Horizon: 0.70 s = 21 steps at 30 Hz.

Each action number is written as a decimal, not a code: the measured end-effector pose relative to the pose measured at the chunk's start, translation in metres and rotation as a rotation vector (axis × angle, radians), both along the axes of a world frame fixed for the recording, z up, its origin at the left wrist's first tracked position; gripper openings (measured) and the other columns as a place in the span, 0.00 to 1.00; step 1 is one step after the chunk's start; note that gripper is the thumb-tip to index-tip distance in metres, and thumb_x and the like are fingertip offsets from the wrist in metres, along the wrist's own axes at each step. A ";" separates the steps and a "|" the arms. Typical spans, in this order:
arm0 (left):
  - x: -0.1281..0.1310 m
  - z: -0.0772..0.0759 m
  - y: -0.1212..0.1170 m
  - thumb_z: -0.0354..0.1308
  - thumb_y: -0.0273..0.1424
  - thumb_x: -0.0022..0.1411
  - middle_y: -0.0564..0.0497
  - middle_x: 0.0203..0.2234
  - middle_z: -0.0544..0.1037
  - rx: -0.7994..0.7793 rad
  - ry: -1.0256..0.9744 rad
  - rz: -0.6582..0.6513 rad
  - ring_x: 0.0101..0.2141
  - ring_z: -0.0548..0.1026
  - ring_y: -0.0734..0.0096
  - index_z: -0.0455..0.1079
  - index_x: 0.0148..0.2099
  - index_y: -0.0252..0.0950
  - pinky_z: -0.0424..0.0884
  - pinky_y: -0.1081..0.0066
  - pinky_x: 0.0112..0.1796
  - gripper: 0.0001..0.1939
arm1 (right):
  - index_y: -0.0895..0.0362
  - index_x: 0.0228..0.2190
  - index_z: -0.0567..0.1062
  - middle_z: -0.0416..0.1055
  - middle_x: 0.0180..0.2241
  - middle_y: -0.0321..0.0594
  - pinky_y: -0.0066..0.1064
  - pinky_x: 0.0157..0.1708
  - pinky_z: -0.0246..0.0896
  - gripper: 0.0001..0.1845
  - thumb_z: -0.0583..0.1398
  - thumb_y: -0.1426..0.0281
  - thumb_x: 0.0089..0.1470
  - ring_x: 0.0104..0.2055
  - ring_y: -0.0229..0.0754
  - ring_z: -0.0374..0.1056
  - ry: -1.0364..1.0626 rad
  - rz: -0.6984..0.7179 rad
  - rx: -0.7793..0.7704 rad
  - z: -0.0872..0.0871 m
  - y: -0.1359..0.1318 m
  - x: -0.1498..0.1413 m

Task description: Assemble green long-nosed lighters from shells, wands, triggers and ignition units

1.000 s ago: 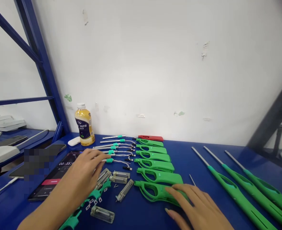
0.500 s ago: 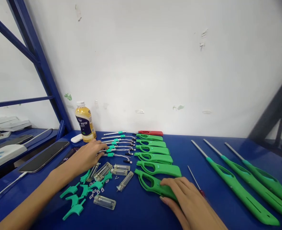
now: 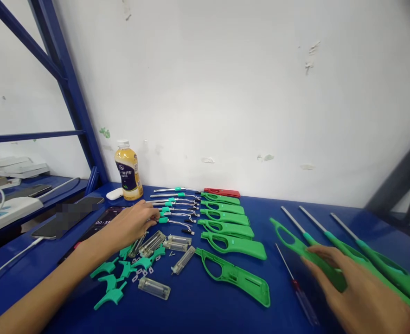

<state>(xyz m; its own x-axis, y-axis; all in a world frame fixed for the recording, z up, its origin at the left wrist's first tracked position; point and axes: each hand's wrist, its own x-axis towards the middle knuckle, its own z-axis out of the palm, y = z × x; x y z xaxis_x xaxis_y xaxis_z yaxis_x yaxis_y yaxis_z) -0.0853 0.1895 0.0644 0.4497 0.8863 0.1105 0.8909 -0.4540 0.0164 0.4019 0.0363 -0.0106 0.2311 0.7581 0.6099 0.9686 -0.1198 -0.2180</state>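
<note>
My right hand (image 3: 361, 287) is closed around a green lighter shell half (image 3: 297, 248), raised over the finished-looking lighters at the right. On the table lies the matching open half (image 3: 241, 277), its hollow inside facing up. At the left, my left hand (image 3: 137, 220) has its fingers closed on the nearest lighter nozzle (image 3: 163, 220), a metal tube with a teal collar and wires. Its fingertips partly hide the tube. Several similar nozzles (image 3: 168, 195) lie in a row behind it. Clear fuel tanks (image 3: 154, 288) and teal triggers (image 3: 110, 297) lie scattered near my left forearm.
Several green shells (image 3: 234, 244) and a red one (image 3: 222, 191) form a column mid-table. Long green lighters (image 3: 368, 257) lie at the right beside a screwdriver (image 3: 297, 287). A drink bottle (image 3: 128, 171), a phone (image 3: 67, 218) and another lit phone (image 3: 102, 222) are at the left.
My right hand has lifted the upper shell half off the nearest shell and carried it right, exposing the lower half's inside. My left hand stays at the nozzle. The view has shifted slightly.
</note>
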 end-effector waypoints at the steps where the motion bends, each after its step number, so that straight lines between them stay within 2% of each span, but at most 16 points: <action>1: 0.000 0.000 0.000 0.66 0.41 0.77 0.43 0.58 0.80 0.001 -0.002 -0.003 0.52 0.82 0.57 0.75 0.62 0.38 0.82 0.52 0.52 0.18 | 0.44 0.48 0.82 0.87 0.43 0.41 0.47 0.30 0.76 0.30 0.54 0.38 0.68 0.36 0.58 0.85 0.020 -0.010 -0.066 -0.005 0.001 0.009; 3: 0.000 0.000 0.001 0.66 0.41 0.77 0.43 0.58 0.80 0.005 -0.001 -0.009 0.52 0.82 0.57 0.75 0.62 0.38 0.82 0.52 0.52 0.18 | 0.45 0.46 0.83 0.87 0.42 0.40 0.47 0.31 0.77 0.29 0.54 0.38 0.68 0.37 0.57 0.85 0.013 0.023 -0.101 -0.009 0.002 0.016; 5: 0.001 0.001 0.000 0.66 0.41 0.77 0.43 0.58 0.80 0.013 0.007 -0.010 0.52 0.82 0.57 0.75 0.62 0.38 0.83 0.53 0.52 0.18 | 0.47 0.44 0.83 0.87 0.44 0.42 0.52 0.39 0.80 0.31 0.52 0.39 0.71 0.42 0.60 0.85 -0.061 0.105 0.002 -0.002 0.001 0.008; 7: 0.001 0.002 -0.001 0.66 0.41 0.77 0.44 0.57 0.80 0.028 0.017 -0.009 0.51 0.82 0.58 0.75 0.62 0.38 0.83 0.54 0.51 0.18 | 0.48 0.43 0.83 0.87 0.45 0.42 0.54 0.47 0.80 0.30 0.50 0.42 0.74 0.48 0.60 0.85 -0.153 0.221 0.154 0.013 -0.002 -0.011; 9: 0.000 0.004 -0.003 0.66 0.41 0.77 0.44 0.56 0.80 0.060 0.023 -0.009 0.50 0.82 0.58 0.75 0.62 0.37 0.83 0.54 0.50 0.18 | 0.47 0.47 0.82 0.87 0.46 0.38 0.44 0.48 0.81 0.22 0.53 0.50 0.77 0.46 0.50 0.86 -0.192 0.388 0.204 0.026 -0.006 -0.036; 11: 0.000 0.006 -0.006 0.66 0.41 0.78 0.44 0.56 0.81 0.106 0.021 -0.017 0.49 0.82 0.59 0.75 0.61 0.37 0.83 0.55 0.50 0.17 | 0.45 0.49 0.82 0.87 0.47 0.35 0.35 0.47 0.82 0.18 0.54 0.54 0.78 0.47 0.44 0.86 -0.228 0.548 0.151 0.033 -0.010 -0.059; 13: 0.001 0.010 -0.008 0.66 0.40 0.77 0.45 0.54 0.81 0.166 0.013 -0.035 0.48 0.82 0.60 0.76 0.60 0.37 0.83 0.55 0.49 0.17 | 0.44 0.51 0.81 0.86 0.51 0.34 0.34 0.48 0.83 0.13 0.58 0.55 0.76 0.51 0.44 0.86 -0.272 0.646 0.070 0.029 -0.011 -0.077; 15: 0.003 0.014 -0.011 0.66 0.40 0.77 0.46 0.51 0.81 0.233 -0.005 -0.067 0.47 0.82 0.62 0.76 0.57 0.36 0.82 0.57 0.48 0.14 | 0.44 0.54 0.79 0.85 0.55 0.34 0.35 0.50 0.84 0.12 0.64 0.59 0.72 0.55 0.46 0.84 -0.295 0.683 -0.024 0.021 -0.010 -0.087; 17: 0.006 0.020 -0.017 0.59 0.38 0.81 0.47 0.46 0.82 0.305 -0.040 -0.107 0.44 0.81 0.61 0.77 0.52 0.36 0.81 0.59 0.44 0.11 | 0.44 0.55 0.78 0.84 0.56 0.34 0.35 0.51 0.84 0.14 0.65 0.64 0.70 0.56 0.45 0.84 -0.290 0.703 -0.097 0.013 -0.009 -0.089; 20: 0.013 0.027 -0.038 0.45 0.39 0.85 0.45 0.44 0.82 0.400 -0.119 -0.180 0.44 0.79 0.56 0.76 0.50 0.38 0.77 0.58 0.43 0.19 | 0.44 0.55 0.77 0.84 0.54 0.34 0.32 0.51 0.83 0.13 0.62 0.68 0.73 0.54 0.43 0.84 -0.263 0.740 -0.149 0.011 -0.012 -0.083; 21: 0.017 0.028 -0.050 0.45 0.41 0.86 0.45 0.45 0.82 0.418 -0.146 -0.207 0.46 0.80 0.56 0.76 0.51 0.40 0.77 0.58 0.45 0.20 | 0.44 0.55 0.77 0.84 0.54 0.34 0.31 0.52 0.82 0.12 0.61 0.68 0.73 0.54 0.43 0.84 -0.254 0.753 -0.154 0.012 -0.015 -0.080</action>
